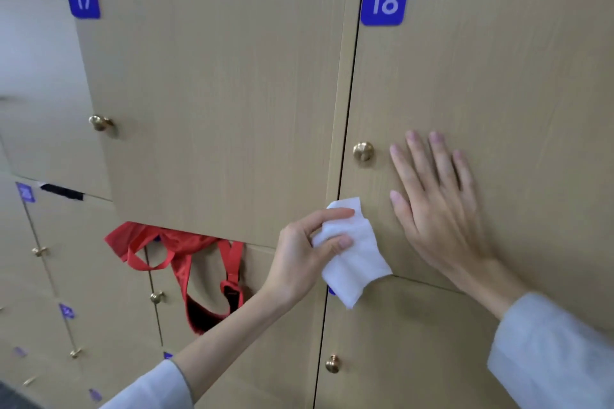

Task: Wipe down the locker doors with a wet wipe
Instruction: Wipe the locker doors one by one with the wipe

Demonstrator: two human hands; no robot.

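The left hand (300, 251) is pinching the white wet wipe (352, 256) between thumb and fingers, holding it at the lower left corner of locker door 18 (481, 83), below its brass knob (363, 152). The right hand (438, 209) is lying flat on that door, fingers spread. Door 17 (212, 103) is hanging ajar, a red bag (179, 252) showing beneath it.
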